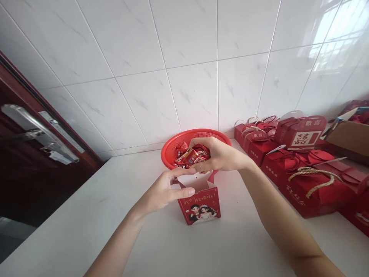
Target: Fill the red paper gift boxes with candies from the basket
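A red box (198, 207) with a cartoon couple on its front stands upright on the white table, its top open and its inside white. My left hand (170, 190) grips the upper left side of the box, thumb over the front edge and fingers behind. Just above and behind the opening, my right hand (216, 156) is curled round several red candy packets (196, 155). Behind both hands sits a red perforated basket (170, 148) with more red packets in it, partly hidden by my right hand.
Red gift boxes (311, 192) with rope handles and ribbons line the right side of the table (115, 215). A brown cardboard box (348, 138) is at the far right. A tiled wall rises behind; a dark door with a metal handle (43, 132) is at the left.
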Motion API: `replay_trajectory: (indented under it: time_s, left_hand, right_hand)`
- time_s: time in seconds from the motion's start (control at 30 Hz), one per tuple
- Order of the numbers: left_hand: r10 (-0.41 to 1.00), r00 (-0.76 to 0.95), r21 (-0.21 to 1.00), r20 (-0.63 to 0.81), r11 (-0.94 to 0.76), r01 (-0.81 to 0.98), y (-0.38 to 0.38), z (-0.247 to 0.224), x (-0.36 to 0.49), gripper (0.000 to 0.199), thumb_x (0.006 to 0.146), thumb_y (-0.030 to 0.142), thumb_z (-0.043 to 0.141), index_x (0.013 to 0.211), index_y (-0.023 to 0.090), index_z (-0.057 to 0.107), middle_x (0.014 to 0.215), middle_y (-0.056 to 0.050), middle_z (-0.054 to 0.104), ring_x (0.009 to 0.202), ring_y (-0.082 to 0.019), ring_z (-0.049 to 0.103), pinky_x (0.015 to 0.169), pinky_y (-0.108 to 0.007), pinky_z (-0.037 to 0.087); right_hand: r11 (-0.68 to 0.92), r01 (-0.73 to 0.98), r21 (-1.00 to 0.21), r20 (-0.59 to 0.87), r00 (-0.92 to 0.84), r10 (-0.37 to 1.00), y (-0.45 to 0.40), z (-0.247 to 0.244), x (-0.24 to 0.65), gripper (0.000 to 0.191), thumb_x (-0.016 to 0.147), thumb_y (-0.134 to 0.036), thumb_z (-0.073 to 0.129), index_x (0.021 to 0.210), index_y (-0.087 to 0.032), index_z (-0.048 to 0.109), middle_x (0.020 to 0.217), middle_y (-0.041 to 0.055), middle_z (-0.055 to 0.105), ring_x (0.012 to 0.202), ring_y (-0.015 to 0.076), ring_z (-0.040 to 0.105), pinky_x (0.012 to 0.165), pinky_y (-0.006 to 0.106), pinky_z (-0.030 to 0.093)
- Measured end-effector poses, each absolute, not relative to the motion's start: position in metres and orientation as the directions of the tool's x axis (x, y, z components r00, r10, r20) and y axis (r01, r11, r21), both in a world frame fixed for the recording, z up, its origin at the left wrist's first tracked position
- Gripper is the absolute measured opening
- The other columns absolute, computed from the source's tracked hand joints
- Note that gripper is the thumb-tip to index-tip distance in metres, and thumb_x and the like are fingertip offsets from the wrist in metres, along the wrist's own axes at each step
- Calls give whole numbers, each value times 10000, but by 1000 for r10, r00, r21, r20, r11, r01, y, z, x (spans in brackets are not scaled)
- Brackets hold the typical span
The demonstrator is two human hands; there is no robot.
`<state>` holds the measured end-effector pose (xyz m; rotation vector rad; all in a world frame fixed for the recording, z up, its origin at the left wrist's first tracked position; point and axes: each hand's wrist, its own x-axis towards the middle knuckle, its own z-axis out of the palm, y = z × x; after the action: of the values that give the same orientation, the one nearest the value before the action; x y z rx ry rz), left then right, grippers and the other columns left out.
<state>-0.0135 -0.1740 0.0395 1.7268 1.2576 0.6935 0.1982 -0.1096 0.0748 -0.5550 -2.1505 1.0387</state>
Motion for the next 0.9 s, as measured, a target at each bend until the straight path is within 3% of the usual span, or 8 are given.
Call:
replay_trajectory:
  time_s: [0.17,0.27,0.5,0.73,0.9]
  left_hand:
    - [927,369,913,-72,-87,398,-170,34,-15,561,735,364,798,1266,240,669,1309,-63,669,1130,-277,649,934,-358,540]
    - [913,403,931,-58,-96,351,-170,32,-16,443,750,366,789,1151,201,704,1167,-63,719,1035,-258,674,838,-317,552]
    - [917,398,929,-29,-123,350,-170,29,-17,256,755,377,787,870,169,690,876,-16,710,869,-205,666,780,-292,525]
    - [899,420,882,122,-292,370,-169,29,-15,210,834,383,725,837,173,714,873,-23,695,895,-193,635,836,-292,510]
    - [885,426,881,188,-344,325,-167,25,-16,378,945,462,568,801,147,719,900,-72,693,885,-212,626,808,-318,524]
  right_hand:
    - [666,188,-722,389,-686,615,-110,74,194,244,732,-281,794,917,-177,673,781,-11,635,655,121,524,546,230,376]
    - [685,232,-691,355,-716,601,-113,73,190,250,715,-300,819,876,-175,673,747,-26,605,626,106,481,529,236,328]
    - [757,390,-524,275,-764,584,-114,70,185,290,679,-244,820,686,-187,536,593,-79,459,530,74,354,504,258,202]
    - [755,476,-452,197,-772,604,-115,70,185,321,678,-228,803,655,-197,484,557,-80,434,499,77,339,516,270,182]
    - [743,496,-451,163,-772,614,-115,75,188,358,650,-240,830,658,-200,474,560,-82,432,527,89,384,521,257,225]
